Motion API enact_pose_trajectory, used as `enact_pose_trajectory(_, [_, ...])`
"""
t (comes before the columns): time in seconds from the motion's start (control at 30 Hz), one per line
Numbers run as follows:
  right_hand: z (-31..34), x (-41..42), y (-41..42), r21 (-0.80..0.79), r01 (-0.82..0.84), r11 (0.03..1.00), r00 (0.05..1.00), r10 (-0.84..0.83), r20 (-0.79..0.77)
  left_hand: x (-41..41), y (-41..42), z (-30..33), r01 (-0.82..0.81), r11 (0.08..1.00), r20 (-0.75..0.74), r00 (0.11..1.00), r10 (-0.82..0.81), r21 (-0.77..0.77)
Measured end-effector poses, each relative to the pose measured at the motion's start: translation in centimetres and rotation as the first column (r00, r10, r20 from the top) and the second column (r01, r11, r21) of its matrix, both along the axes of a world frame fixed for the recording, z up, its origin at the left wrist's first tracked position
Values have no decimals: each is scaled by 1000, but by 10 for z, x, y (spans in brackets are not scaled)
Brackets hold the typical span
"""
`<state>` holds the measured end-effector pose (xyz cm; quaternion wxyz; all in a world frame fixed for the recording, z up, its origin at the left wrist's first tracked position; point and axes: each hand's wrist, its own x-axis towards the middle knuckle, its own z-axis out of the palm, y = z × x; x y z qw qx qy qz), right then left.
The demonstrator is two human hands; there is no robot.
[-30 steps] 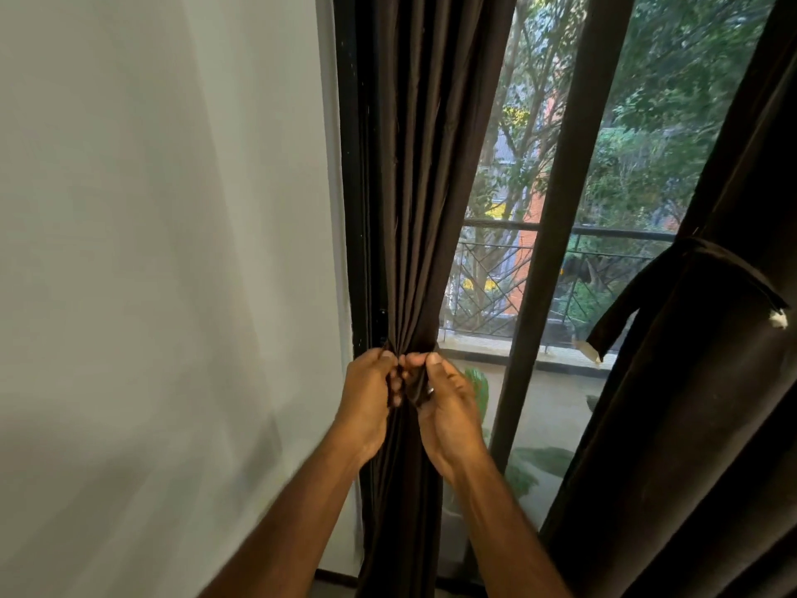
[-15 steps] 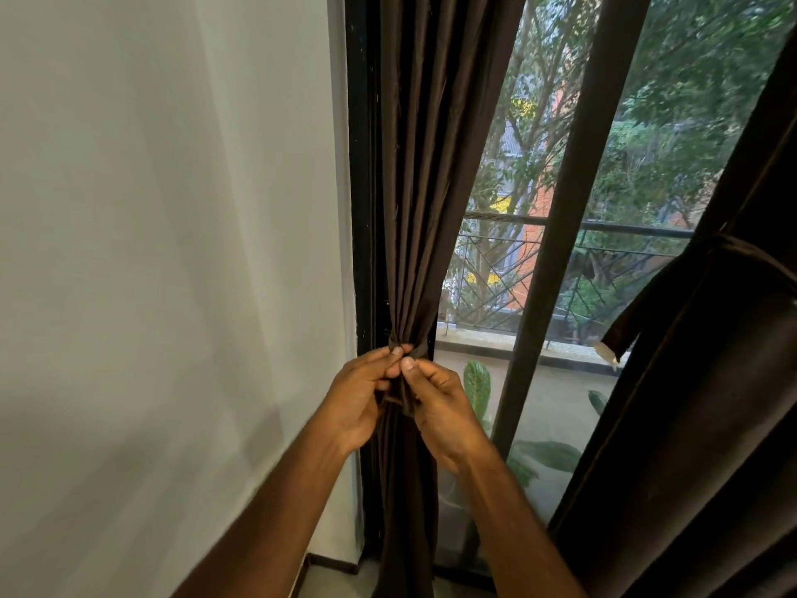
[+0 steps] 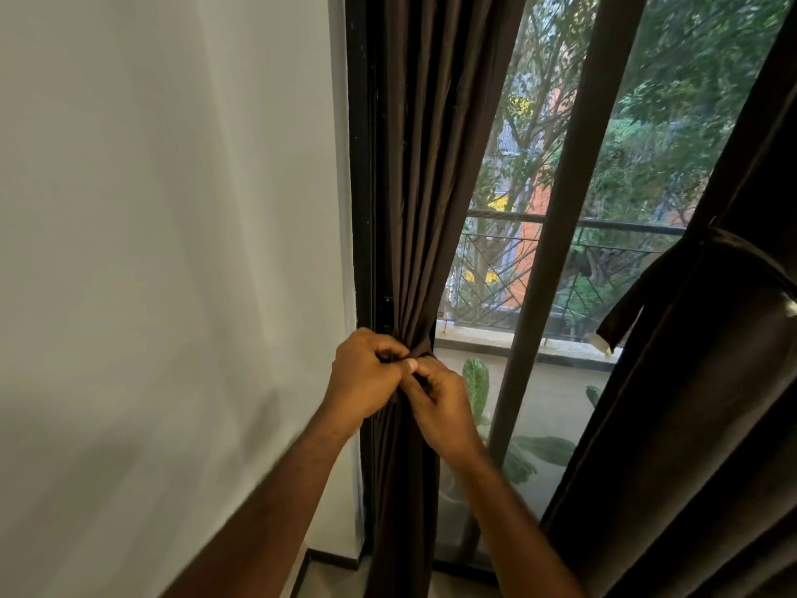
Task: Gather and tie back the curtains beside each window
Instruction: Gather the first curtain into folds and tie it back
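A dark brown curtain hangs gathered into tight pleats against the left edge of the window. A band of the same fabric, the tie-back, cinches it at waist height. My left hand and my right hand meet at that cinch, fingertips pinched on the tie-back's ends; the knot itself is hidden under my fingers. At the right a second brown curtain is bundled, with its own tie-back wrapped around it and a loose end hanging down.
A white wall fills the left. A dark window mullion slants between the two curtains. Behind the glass are a balcony railing, potted leaves and trees. The floor shows at the bottom.
My hands have shifted slightly on the cinch; the left fingers now curl over the band and the right thumb presses against them. The view has moved a little closer and lower.
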<state>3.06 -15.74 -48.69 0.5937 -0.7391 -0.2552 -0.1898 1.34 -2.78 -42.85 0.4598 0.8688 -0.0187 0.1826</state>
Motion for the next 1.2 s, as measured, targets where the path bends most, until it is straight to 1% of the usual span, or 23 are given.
enact_pose_trajectory(0.07, [0, 1, -4, -37, -44, 998, 999, 44, 0, -1, 0, 3, 27, 1000, -14, 1000, -27, -7])
enact_pose_trajectory(0.13, [0, 2, -7, -78, -103, 992, 995, 102, -23, 1, 1, 5, 50, 997, -8, 999, -50, -51])
enact_pose_trajectory(0.23, [0, -3, -16, -52, -149, 988, 985, 143, -95, 0, 5, 5, 70, 997, 41, 997, -69, -24])
enact_pose_trajectory(0.3, [1, -8, -22, -25, -135, 991, 985, 131, -112, -1, 6, 5, 134, 991, 85, 987, -133, -13])
enact_pose_trajectory(0.33, [2, -10, -23, -15, -136, 991, 983, 133, -130, -2, 7, 4, 173, 985, 123, 977, -174, 18])
enact_pose_trajectory(0.4, [2, -15, -24, -28, -127, 992, 981, 121, -152, 2, 7, -1, 239, 959, 181, 947, -264, 150])
enact_pose_trajectory(0.47, [3, -18, -27, -97, -70, 993, 989, 56, -137, 7, 13, -11, 258, 922, 167, 935, -314, 288])
enact_pose_trajectory(0.5, [6, -19, -31, -141, -32, 989, 995, 18, -102, 9, 16, -15, 251, 904, 162, 933, -321, 346])
enact_pose_trajectory(0.57, [17, -23, -37, -202, 24, 979, 1000, -24, 6, 10, 22, -22, 249, 886, 182, 923, -340, 391])
enact_pose_trajectory(0.6, [24, -23, -38, -186, 47, 981, 998, -38, 49, 9, 23, -24, 259, 885, 203, 912, -356, 387])
enact_pose_trajectory(0.63, [30, -22, -38, -136, 67, 989, 996, -57, 72, 8, 22, -25, 268, 886, 221, 903, -367, 378])
enact_pose_trajectory(0.7, [41, -19, -34, -29, 108, 994, 991, -106, 78, 2, 17, -26, 277, 886, 255, 887, -384, 372])
enact_pose_trajectory(0.77, [45, -18, -27, 17, 138, 990, 987, -139, 83, -4, 11, -27, 259, 897, 289, 882, -371, 360])
enact_pose_trajectory(0.83, [45, -22, -22, 91, 92, 992, 993, -99, 70, -8, 6, -26, 246, 930, 331, 884, -331, 273])
enact_pose_trajectory(0.9, [42, -24, -26, 135, 16, 991, 997, -26, 69, -12, 7, -25, 247, 959, 340, 898, -280, 137])
enact_pose_trajectory(0.93, [38, -23, -30, 97, 8, 995, 994, -19, 111, -12, 8, -24, 261, 962, 324, 906, -272, 79])
enact_pose_trajectory(0.97, [34, -20, -34, 10, 39, 999, 982, -40, 184, -12, 10, -25, 267, 962, 298, 915, -272, 59])
enact_pose_trajectory(1.03, [25, -14, -36, -181, 159, 970, 928, -84, 364, -10, 12, -24, 291, 954, 271, 915, -300, 72])
enact_pose_trajectory(1.07, [22, -11, -35, -227, 212, 950, 894, -95, 439, -9, 12, -22, 294, 952, 263, 915, -308, 89])
enact_pose_trajectory(1.13, [19, -9, -30, -246, 262, 933, 843, -97, 529, -5, 12, -16, 268, 955, 252, 922, -293, 129])
enact_pose_trajectory(1.2, [18, -11, -24, -245, 285, 927, 829, -110, 548, -3, 13, -15, 216, 959, 252, 932, -259, 185])
